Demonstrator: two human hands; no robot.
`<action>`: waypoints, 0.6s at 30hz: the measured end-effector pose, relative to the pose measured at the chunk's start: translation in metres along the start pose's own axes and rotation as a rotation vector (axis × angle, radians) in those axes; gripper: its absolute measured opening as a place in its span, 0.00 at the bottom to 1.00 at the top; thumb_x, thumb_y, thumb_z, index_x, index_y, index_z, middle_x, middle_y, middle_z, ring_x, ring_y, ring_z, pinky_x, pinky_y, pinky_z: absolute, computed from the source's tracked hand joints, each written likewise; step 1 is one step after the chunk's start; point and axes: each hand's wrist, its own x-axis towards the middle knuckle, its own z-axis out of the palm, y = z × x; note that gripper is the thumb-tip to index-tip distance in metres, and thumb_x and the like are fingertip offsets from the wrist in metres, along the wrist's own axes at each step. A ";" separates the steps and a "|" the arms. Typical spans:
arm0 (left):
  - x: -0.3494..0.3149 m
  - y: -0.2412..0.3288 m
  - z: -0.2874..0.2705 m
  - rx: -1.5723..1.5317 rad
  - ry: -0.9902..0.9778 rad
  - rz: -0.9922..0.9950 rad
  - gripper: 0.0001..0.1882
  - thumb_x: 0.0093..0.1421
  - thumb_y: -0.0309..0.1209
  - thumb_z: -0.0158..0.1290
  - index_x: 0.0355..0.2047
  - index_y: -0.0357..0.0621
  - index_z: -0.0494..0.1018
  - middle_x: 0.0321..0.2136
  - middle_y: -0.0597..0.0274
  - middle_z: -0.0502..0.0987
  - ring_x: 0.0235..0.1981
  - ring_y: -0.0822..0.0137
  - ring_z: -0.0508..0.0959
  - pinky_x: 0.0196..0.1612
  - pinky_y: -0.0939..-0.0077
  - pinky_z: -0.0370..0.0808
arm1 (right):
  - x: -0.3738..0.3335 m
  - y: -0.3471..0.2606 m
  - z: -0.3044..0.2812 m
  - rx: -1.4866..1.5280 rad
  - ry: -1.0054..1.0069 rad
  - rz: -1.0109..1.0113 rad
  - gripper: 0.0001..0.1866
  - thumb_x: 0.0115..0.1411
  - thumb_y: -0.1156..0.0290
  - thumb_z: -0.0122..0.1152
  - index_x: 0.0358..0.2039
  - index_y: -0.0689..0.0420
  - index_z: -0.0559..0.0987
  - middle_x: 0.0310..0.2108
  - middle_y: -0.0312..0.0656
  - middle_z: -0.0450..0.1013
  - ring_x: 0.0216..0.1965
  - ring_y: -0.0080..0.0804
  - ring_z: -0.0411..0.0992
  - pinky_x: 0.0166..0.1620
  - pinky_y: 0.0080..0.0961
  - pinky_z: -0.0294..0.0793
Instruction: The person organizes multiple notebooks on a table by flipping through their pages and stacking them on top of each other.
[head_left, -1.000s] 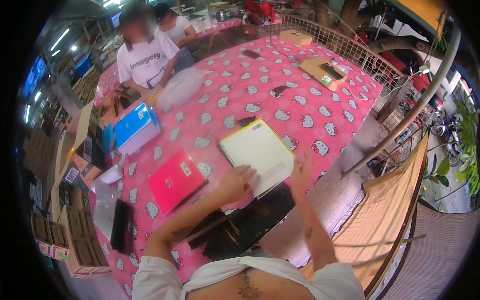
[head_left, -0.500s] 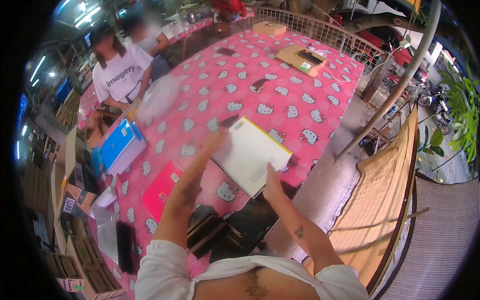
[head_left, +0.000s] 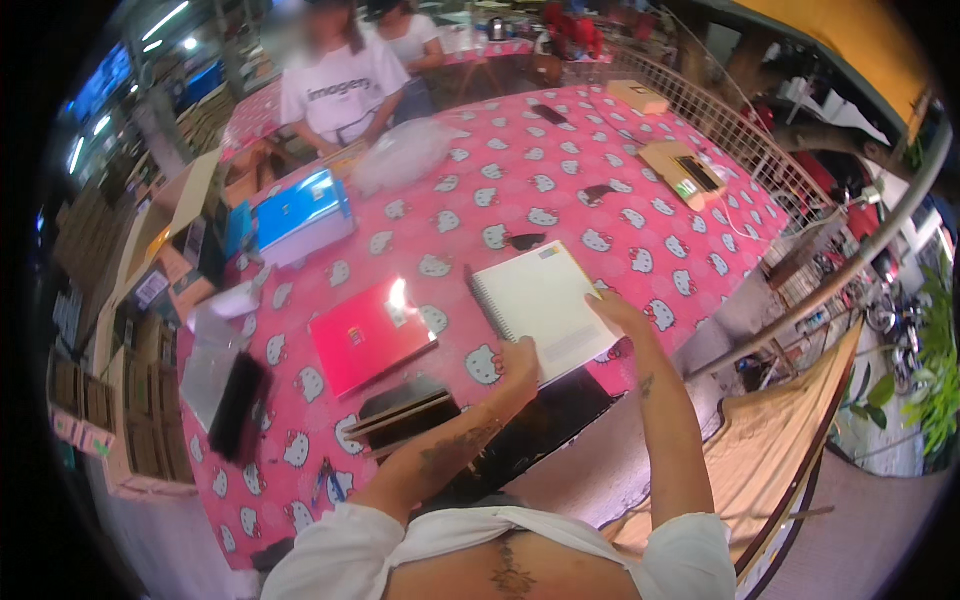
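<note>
A spiral notebook (head_left: pixel 548 300) with a cream-white face lies over the near part of the pink patterned tablecloth, its wire binding on the left side. My left hand (head_left: pixel 520 366) is closed on its near left corner, beside the wire. At the right edge, my right hand (head_left: pixel 618 312) grips the notebook with its fingers partly hidden. Left of it lies a glossy red notebook or folder (head_left: pixel 365 345) with a pale label. Close to my left forearm is a small stack of dark and brown boards (head_left: pixel 405 420). Under the notebook's near edge shows a flat black item (head_left: pixel 560 420).
A stack of blue-covered notebooks (head_left: pixel 300 215) and a cardboard box (head_left: pixel 165 285) stand at the left. Clear plastic wrap (head_left: pixel 402 158) lies farther back, near a person in a white shirt (head_left: pixel 345 85). An opened brown carton (head_left: pixel 682 172) sits at the far right.
My left hand has gone from the notebook's far left side to its near left corner. My right hand has shifted up its right edge. The notebook has turned, and the view has swung left.
</note>
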 end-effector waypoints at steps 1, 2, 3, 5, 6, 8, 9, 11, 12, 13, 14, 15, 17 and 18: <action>0.008 0.000 -0.008 -0.020 0.046 -0.003 0.19 0.55 0.37 0.50 0.40 0.33 0.67 0.36 0.52 0.71 0.37 0.59 0.72 0.37 0.55 0.70 | 0.004 -0.007 0.006 -0.044 0.074 0.007 0.35 0.64 0.49 0.54 0.60 0.67 0.67 0.56 0.57 0.70 0.56 0.46 0.70 0.56 0.39 0.69; 0.030 -0.006 -0.026 0.031 -0.070 -0.096 0.22 0.55 0.38 0.50 0.44 0.32 0.67 0.38 0.50 0.72 0.39 0.59 0.73 0.39 0.57 0.71 | 0.011 -0.029 0.029 -0.015 0.077 -0.007 0.34 0.64 0.51 0.55 0.59 0.67 0.67 0.55 0.56 0.71 0.55 0.46 0.71 0.56 0.38 0.69; 0.034 -0.002 -0.047 0.063 -0.112 -0.126 0.24 0.55 0.39 0.51 0.46 0.31 0.68 0.40 0.49 0.73 0.41 0.58 0.74 0.41 0.59 0.72 | 0.009 -0.039 0.044 0.024 0.099 0.000 0.33 0.64 0.52 0.56 0.59 0.67 0.68 0.54 0.56 0.72 0.54 0.45 0.71 0.56 0.37 0.70; 0.016 0.032 -0.068 0.114 -0.190 -0.093 0.27 0.57 0.42 0.54 0.49 0.30 0.70 0.43 0.47 0.76 0.44 0.56 0.76 0.46 0.63 0.73 | -0.010 -0.052 0.039 0.118 0.099 0.016 0.32 0.64 0.53 0.57 0.59 0.66 0.69 0.53 0.54 0.73 0.54 0.45 0.72 0.56 0.36 0.69; 0.025 0.045 -0.097 0.069 -0.244 0.230 0.28 0.58 0.43 0.56 0.51 0.32 0.71 0.44 0.47 0.76 0.44 0.55 0.77 0.48 0.63 0.73 | -0.012 -0.057 0.035 -0.024 0.473 -0.166 0.30 0.64 0.55 0.57 0.58 0.65 0.70 0.51 0.51 0.74 0.52 0.42 0.72 0.55 0.34 0.70; 0.057 0.082 -0.184 0.326 -0.203 0.853 0.27 0.57 0.43 0.59 0.52 0.36 0.72 0.45 0.47 0.77 0.44 0.53 0.77 0.50 0.63 0.74 | -0.018 -0.083 0.046 -0.171 0.835 -0.362 0.28 0.65 0.56 0.57 0.57 0.64 0.71 0.49 0.48 0.76 0.51 0.38 0.73 0.54 0.32 0.70; 0.070 0.093 -0.247 0.660 -0.069 1.112 0.26 0.57 0.41 0.60 0.51 0.38 0.73 0.45 0.47 0.77 0.45 0.52 0.77 0.50 0.63 0.74 | -0.024 -0.122 0.096 -0.069 0.656 -0.453 0.25 0.65 0.59 0.57 0.56 0.63 0.72 0.48 0.47 0.76 0.50 0.36 0.73 0.54 0.30 0.71; 0.094 0.081 -0.308 1.204 -0.231 1.200 0.24 0.56 0.38 0.60 0.51 0.41 0.73 0.44 0.48 0.77 0.46 0.51 0.77 0.49 0.63 0.75 | -0.024 -0.147 0.178 0.137 0.316 -0.632 0.20 0.66 0.65 0.57 0.54 0.61 0.74 0.46 0.44 0.77 0.47 0.29 0.74 0.52 0.28 0.72; 0.108 0.056 -0.338 1.222 -0.199 1.169 0.24 0.56 0.38 0.60 0.51 0.41 0.73 0.44 0.48 0.77 0.46 0.51 0.77 0.49 0.63 0.75 | -0.034 -0.177 0.227 0.112 0.177 -0.556 0.19 0.65 0.66 0.57 0.53 0.61 0.75 0.45 0.46 0.77 0.47 0.31 0.74 0.52 0.28 0.72; 0.124 0.028 -0.354 1.283 -0.219 1.229 0.20 0.57 0.37 0.59 0.48 0.41 0.75 0.44 0.48 0.78 0.45 0.50 0.78 0.47 0.62 0.76 | -0.019 -0.170 0.262 0.157 0.137 -0.517 0.19 0.64 0.67 0.57 0.53 0.62 0.75 0.46 0.46 0.77 0.47 0.32 0.74 0.51 0.27 0.72; 0.129 0.013 -0.366 1.313 -0.225 1.240 0.19 0.57 0.36 0.59 0.46 0.40 0.76 0.43 0.48 0.78 0.44 0.50 0.78 0.46 0.61 0.76 | -0.020 -0.176 0.291 0.209 0.113 -0.355 0.19 0.63 0.68 0.56 0.53 0.61 0.75 0.46 0.46 0.77 0.47 0.33 0.75 0.51 0.27 0.72; 0.133 0.005 -0.369 1.340 -0.239 1.272 0.17 0.57 0.36 0.58 0.45 0.40 0.77 0.43 0.48 0.79 0.43 0.50 0.78 0.45 0.60 0.77 | -0.006 -0.166 0.304 0.208 0.112 -0.362 0.19 0.63 0.68 0.56 0.53 0.61 0.75 0.46 0.46 0.77 0.47 0.33 0.75 0.51 0.27 0.72; 0.133 0.012 -0.344 1.113 -0.230 1.284 0.15 0.60 0.36 0.56 0.44 0.42 0.78 0.40 0.46 0.80 0.38 0.48 0.80 0.41 0.59 0.77 | 0.038 -0.113 0.317 0.347 0.182 -0.202 0.19 0.62 0.69 0.56 0.52 0.62 0.77 0.44 0.45 0.78 0.46 0.33 0.75 0.49 0.26 0.72; 0.132 0.024 -0.334 1.101 -0.245 1.292 0.15 0.60 0.36 0.56 0.44 0.42 0.78 0.40 0.46 0.80 0.38 0.48 0.80 0.41 0.59 0.77 | 0.054 -0.090 0.322 0.390 0.208 -0.144 0.19 0.62 0.69 0.56 0.52 0.62 0.77 0.43 0.45 0.78 0.45 0.32 0.75 0.48 0.26 0.72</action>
